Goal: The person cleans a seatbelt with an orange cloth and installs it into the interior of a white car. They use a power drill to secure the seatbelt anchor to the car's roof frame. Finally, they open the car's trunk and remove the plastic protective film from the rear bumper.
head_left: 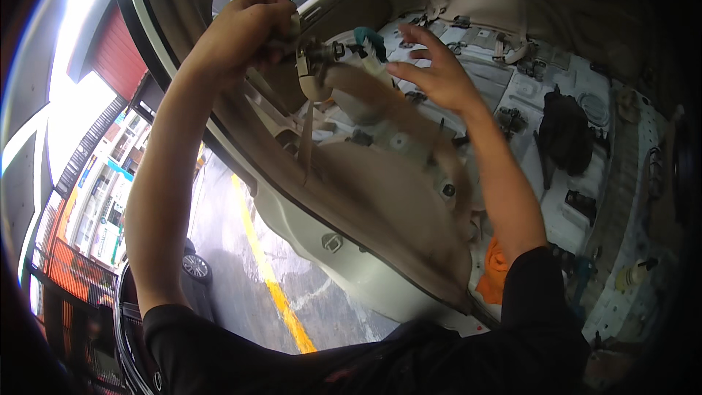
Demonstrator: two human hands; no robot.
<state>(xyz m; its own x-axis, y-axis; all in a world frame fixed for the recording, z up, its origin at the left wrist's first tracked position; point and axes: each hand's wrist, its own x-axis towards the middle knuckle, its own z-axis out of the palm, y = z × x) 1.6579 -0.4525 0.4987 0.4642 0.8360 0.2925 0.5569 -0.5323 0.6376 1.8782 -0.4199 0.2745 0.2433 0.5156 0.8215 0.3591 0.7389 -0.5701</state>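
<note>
While left hand (248, 35) clamps a pale piece (295, 25), right hand (437, 77) gapes.
Left fingers curled, near belt guide (314, 86); right apart.

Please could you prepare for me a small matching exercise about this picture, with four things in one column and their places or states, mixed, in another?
Column 1
1. Right hand
2. Orange cloth
3. Yellow line
4. Dark bundle

Column 2
A. Painted on the grey ground
B. Lying on the pale vehicle floor, toward the right of the picture
C. Raised and open
D. Close beside the black sleeve of the right arm, as seen in the picture

Right pairs: 1-C, 2-D, 3-A, 4-B.
</note>
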